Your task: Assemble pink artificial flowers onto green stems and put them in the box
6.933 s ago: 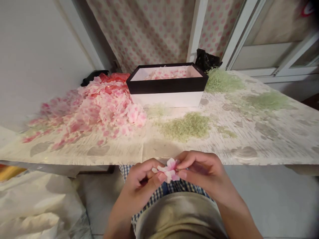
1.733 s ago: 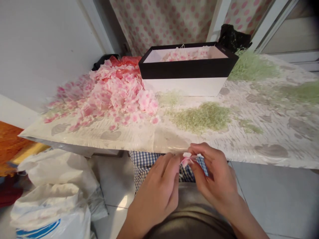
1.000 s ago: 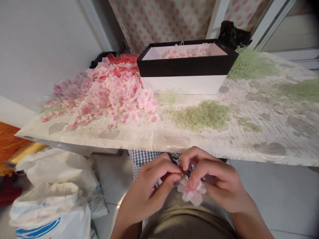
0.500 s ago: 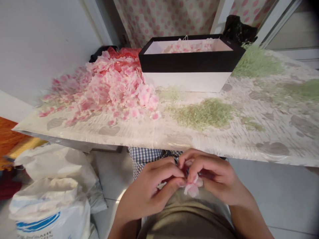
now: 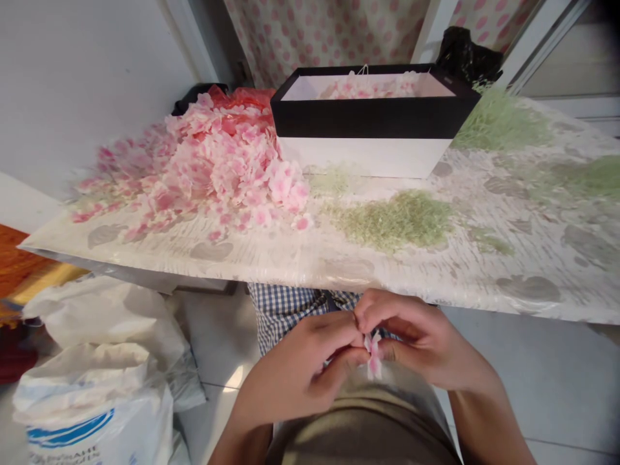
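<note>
Above my lap, a small pink-and-white artificial flower (image 5: 373,356) is pinched between my two hands, turned edge-on to me. My left hand (image 5: 320,368) is closed, with thumb and forefinger pressed together at the flower's left side. My right hand (image 5: 416,339) curls over from the other side, thumb against the petals and fingertips meeting those of the left. The fingers hide the flower's stem or centre. A large heap of similar pink flowers (image 5: 227,155) lies on the table, and a loose clump of green plastic sprigs (image 5: 394,219) lies nearer its middle.
A black-and-white box (image 5: 372,119) with pink flowers inside stands at the back of the cloth-covered table (image 5: 290,265). More green sprigs (image 5: 504,119) lie to the right. White sacks (image 5: 97,394) stand on the floor at left. A black plastic bag (image 5: 467,55) is behind the box.
My right fingers have shifted up and closed in towards the left fingertips. The flower has turned from showing its open petals to a narrower, edge-on view.
</note>
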